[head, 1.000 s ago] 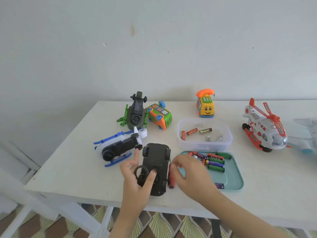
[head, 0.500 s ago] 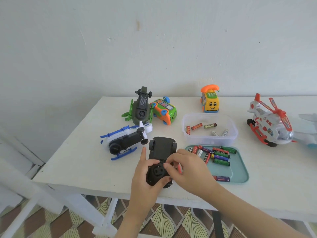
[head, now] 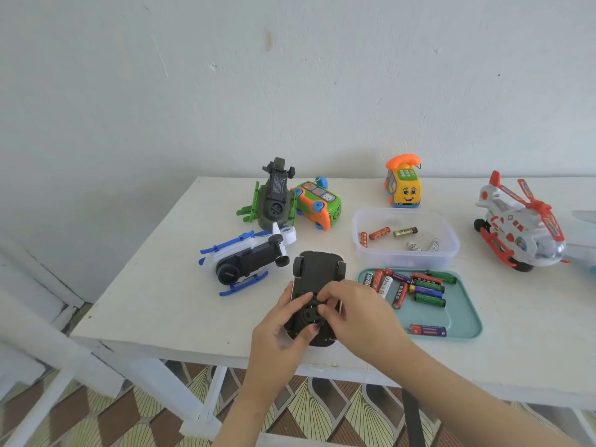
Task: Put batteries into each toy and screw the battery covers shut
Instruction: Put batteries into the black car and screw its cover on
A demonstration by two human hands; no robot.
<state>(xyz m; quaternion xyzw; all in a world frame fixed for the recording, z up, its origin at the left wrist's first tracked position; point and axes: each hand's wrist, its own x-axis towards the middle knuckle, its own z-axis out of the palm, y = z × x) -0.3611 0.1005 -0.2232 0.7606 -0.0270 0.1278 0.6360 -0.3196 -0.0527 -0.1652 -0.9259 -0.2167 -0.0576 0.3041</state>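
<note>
A white worktop [head: 161, 301] carries everything. At its far right stands a red-and-white helicopter [head: 519, 224]. Right of centre a teal tray [head: 458, 314] holds loose batteries [head: 422, 288], with a clear tub [head: 403, 259] touching its far edge and holding a few more. Left of centre lie a blue helicopter [head: 245, 262] and, farther back, a green helicopter [head: 274, 201] beside a bus [head: 317, 204]; a yellow phone [head: 403, 185] stands at the far edge. The black car [head: 317, 269] lies belly up at the near edge, just left of the tray. The left hand [head: 283, 333] grips its near end, thumb across the underside. The right hand [head: 358, 314] curls over it, fingertips pinching a round disc [head: 311, 314] there.
</note>
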